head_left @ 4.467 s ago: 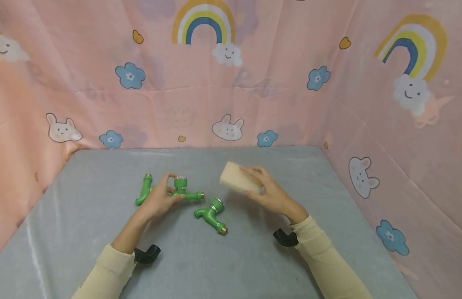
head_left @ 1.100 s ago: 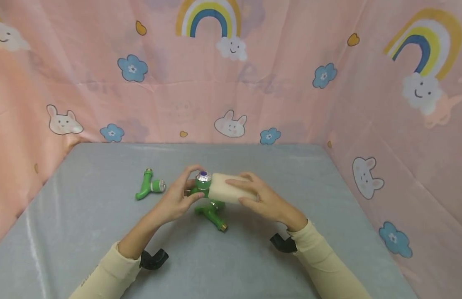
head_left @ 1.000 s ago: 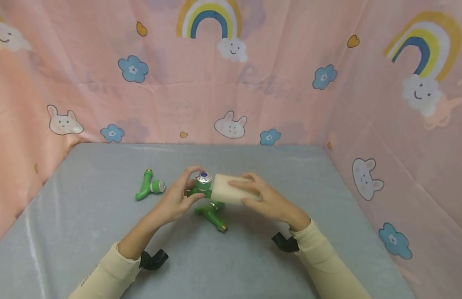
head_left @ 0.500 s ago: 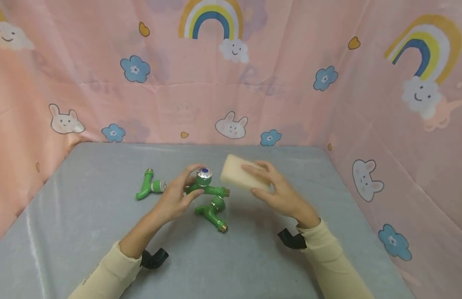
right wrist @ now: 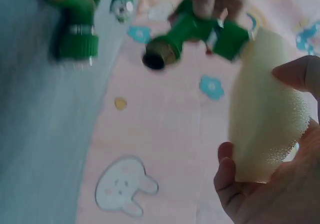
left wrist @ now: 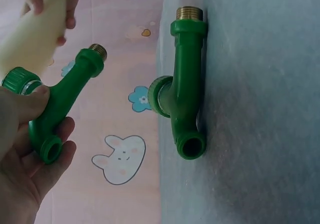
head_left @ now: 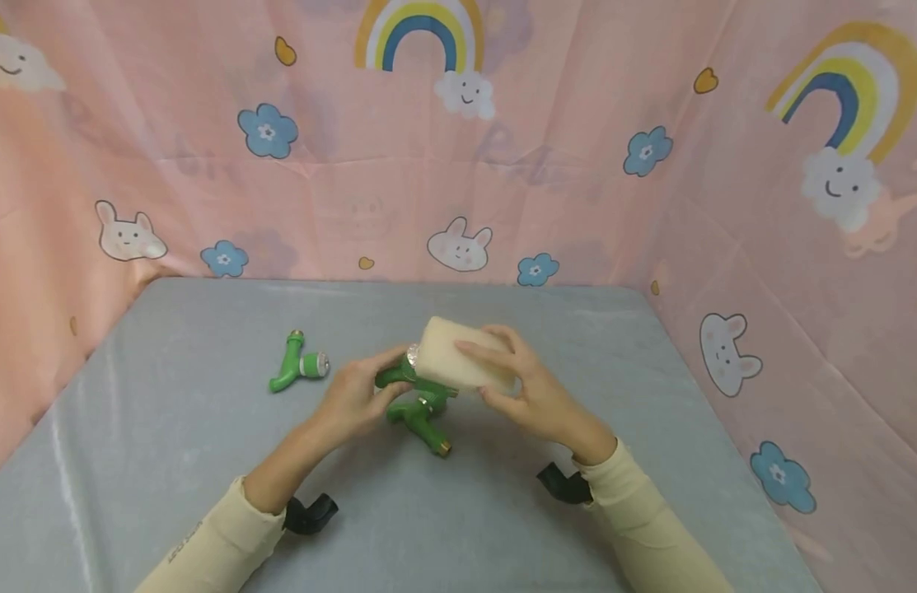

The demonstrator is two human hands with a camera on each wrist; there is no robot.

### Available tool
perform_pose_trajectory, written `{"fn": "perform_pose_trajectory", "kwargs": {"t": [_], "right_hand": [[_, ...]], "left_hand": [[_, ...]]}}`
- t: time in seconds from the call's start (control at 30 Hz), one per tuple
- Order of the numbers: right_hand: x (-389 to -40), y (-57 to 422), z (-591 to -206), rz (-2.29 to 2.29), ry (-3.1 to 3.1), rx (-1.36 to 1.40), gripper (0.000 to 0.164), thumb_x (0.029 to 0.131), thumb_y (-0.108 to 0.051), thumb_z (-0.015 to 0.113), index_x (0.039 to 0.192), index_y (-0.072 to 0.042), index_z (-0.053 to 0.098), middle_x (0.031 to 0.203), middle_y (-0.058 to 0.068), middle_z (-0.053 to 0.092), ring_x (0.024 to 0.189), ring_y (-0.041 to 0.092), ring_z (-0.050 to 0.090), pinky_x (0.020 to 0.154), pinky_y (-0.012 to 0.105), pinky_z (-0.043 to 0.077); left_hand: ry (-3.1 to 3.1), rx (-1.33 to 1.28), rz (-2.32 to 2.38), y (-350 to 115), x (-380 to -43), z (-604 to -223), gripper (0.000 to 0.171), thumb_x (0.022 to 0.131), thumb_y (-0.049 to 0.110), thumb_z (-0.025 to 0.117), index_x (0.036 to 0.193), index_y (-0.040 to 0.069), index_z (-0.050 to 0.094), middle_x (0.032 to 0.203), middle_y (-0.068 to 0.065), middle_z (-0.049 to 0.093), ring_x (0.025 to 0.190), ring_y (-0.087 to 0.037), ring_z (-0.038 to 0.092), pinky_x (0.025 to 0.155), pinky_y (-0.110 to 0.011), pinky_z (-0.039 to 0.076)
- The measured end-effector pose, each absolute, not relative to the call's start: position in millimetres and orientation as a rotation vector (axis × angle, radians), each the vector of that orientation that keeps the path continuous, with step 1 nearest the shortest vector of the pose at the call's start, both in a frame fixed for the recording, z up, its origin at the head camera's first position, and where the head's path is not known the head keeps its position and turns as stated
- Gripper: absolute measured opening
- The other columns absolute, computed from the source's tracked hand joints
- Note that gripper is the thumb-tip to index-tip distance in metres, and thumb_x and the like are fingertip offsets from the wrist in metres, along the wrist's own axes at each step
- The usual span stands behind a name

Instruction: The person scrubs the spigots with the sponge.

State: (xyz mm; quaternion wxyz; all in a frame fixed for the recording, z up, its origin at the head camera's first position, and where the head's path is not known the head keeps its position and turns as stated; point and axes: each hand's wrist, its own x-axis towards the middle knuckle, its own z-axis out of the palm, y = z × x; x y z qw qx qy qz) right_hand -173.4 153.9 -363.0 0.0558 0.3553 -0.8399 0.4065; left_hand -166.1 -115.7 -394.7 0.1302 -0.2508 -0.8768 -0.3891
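Observation:
In the head view my left hand (head_left: pixel 354 399) grips a green faucet (left wrist: pixel 62 93) by its body, raised over the table with its round handle tilted toward the right. My right hand (head_left: pixel 535 391) pinches a cream sponge (head_left: pixel 452 354) between thumb and fingers. The sponge lies against the end of the faucet's handle and hides much of it in the head view. Just below the held one, a second green faucet (head_left: pixel 419 424) rests on the table, its brass threaded end toward the front right. A third green faucet (head_left: pixel 289 366) lies farther left.
The grey cloth-covered table (head_left: pixel 458 527) ends at a pink printed curtain (head_left: pixel 317 198) at the back and sides. Black angled pieces (head_left: pixel 310 515) stick out beside both cream sleeves (head_left: pixel 221 539).
My left hand has brought its faucet from the left to the middle and now tilts it. The sponge drew off to the right half a second ago and is back against the handle.

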Motion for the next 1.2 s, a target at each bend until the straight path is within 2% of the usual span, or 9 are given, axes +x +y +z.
{"fn": "perform_pose_trajectory", "kwargs": {"t": [0.23, 0.47, 0.73, 0.93, 1.0, 1.2], "right_hand": [[-180.4, 168.9, -358.4, 1.246, -2.545, 0.963, 0.056, 0.089, -0.005, 0.065, 0.143, -0.018, 0.058, 0.147, 0.014, 0.043, 0.119, 0.032, 0.05, 0.087, 0.038, 0.051], [-168.3, 147.6, -364.6, 1.289, -2.505, 1.119, 0.055, 0.091, -0.01, 0.067, 0.144, -0.021, 0.057, 0.146, 0.016, 0.041, 0.124, 0.033, 0.049, 0.09, 0.04, 0.051], [-174.6, 155.0, -361.6, 1.282, -2.619, 0.967, 0.054, 0.091, -0.007, 0.064, 0.144, -0.018, 0.057, 0.145, 0.019, 0.041, 0.116, 0.036, 0.051, 0.085, 0.039, 0.051], [-180.4, 164.8, -354.9, 1.281, -2.592, 0.841, 0.053, 0.093, -0.011, 0.064, 0.145, -0.02, 0.056, 0.148, 0.018, 0.039, 0.115, 0.036, 0.05, 0.085, 0.038, 0.048], [-178.4, 163.0, -356.5, 1.307, -2.543, 0.891, 0.054, 0.093, -0.01, 0.065, 0.146, -0.019, 0.055, 0.148, 0.016, 0.04, 0.114, 0.034, 0.051, 0.084, 0.038, 0.049], [-169.0, 148.9, -366.7, 1.341, -2.494, 1.129, 0.057, 0.094, -0.009, 0.067, 0.148, -0.021, 0.053, 0.148, 0.015, 0.04, 0.125, 0.033, 0.048, 0.093, 0.042, 0.05]], "left_hand": [[-2.537, -0.729, -1.135, -116.4, -167.7, -395.3, 0.043, 0.085, 0.005, 0.079, 0.126, -0.002, 0.068, 0.116, -0.017, 0.075, 0.106, -0.031, 0.073, 0.091, -0.043, 0.061], [-2.474, -0.856, -1.035, -114.8, -168.1, -398.9, 0.035, 0.082, 0.004, 0.081, 0.116, 0.002, 0.072, 0.112, -0.013, 0.077, 0.102, -0.027, 0.075, 0.09, -0.039, 0.062], [-2.477, -0.844, -1.124, -119.7, -169.2, -396.5, 0.043, 0.084, -0.001, 0.077, 0.127, 0.0, 0.068, 0.123, -0.017, 0.072, 0.112, -0.032, 0.072, 0.097, -0.042, 0.058], [-2.473, -0.793, -1.108, -121.7, -170.9, -394.1, 0.043, 0.084, -0.003, 0.078, 0.126, 0.0, 0.068, 0.119, -0.016, 0.074, 0.109, -0.032, 0.073, 0.096, -0.043, 0.059], [-2.469, -0.811, -1.093, -120.4, -171.1, -394.6, 0.043, 0.083, -0.003, 0.078, 0.125, 0.0, 0.069, 0.119, -0.016, 0.074, 0.108, -0.031, 0.073, 0.095, -0.042, 0.059], [-2.447, -0.824, -1.093, -116.2, -166.9, -398.6, 0.045, 0.082, -0.002, 0.079, 0.125, -0.004, 0.068, 0.117, -0.018, 0.074, 0.107, -0.031, 0.074, 0.092, -0.042, 0.061]]}}
